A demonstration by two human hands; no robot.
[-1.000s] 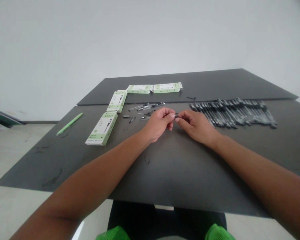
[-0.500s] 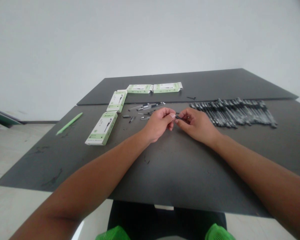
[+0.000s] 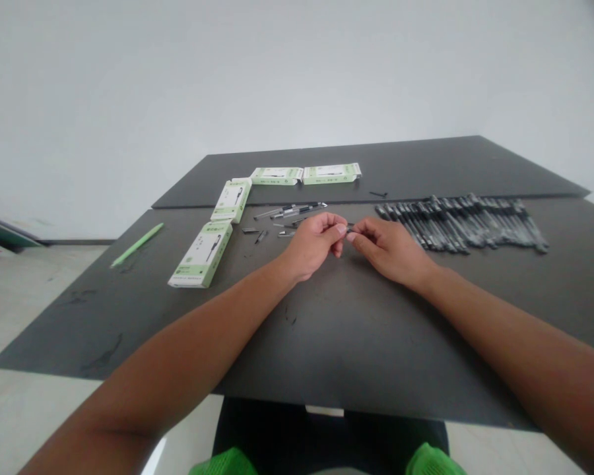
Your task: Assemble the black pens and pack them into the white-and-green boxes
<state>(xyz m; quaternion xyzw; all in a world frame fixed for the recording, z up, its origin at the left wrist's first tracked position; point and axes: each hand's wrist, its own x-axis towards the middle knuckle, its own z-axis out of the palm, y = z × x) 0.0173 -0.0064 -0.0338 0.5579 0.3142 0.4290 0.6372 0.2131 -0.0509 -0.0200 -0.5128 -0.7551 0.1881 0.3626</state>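
My left hand (image 3: 319, 244) and my right hand (image 3: 389, 247) meet fingertip to fingertip above the middle of the table. Both are closed in a pinch on a small dark pen part (image 3: 350, 229), mostly covered by the fingers. Just beyond my left hand lie loose clear pen barrels (image 3: 290, 210) with black grips. A black pen cap (image 3: 250, 231) and a short clear-and-dark pen piece (image 3: 261, 236) lie left of that hand. Close to my right hand starts a long row of black pens (image 3: 468, 224), side by side.
Green-and-white pen boxes (image 3: 201, 254) form a bent line at left and back. A light green pen (image 3: 137, 245) lies near the left edge of the dark table (image 3: 356, 343). A black pen clip or cap piece (image 3: 379, 194) rests near the seam between the table panels.
The fingertips of my hands have drawn slightly closer, and less of the dark pen part shows between them. The things on the table stay put.
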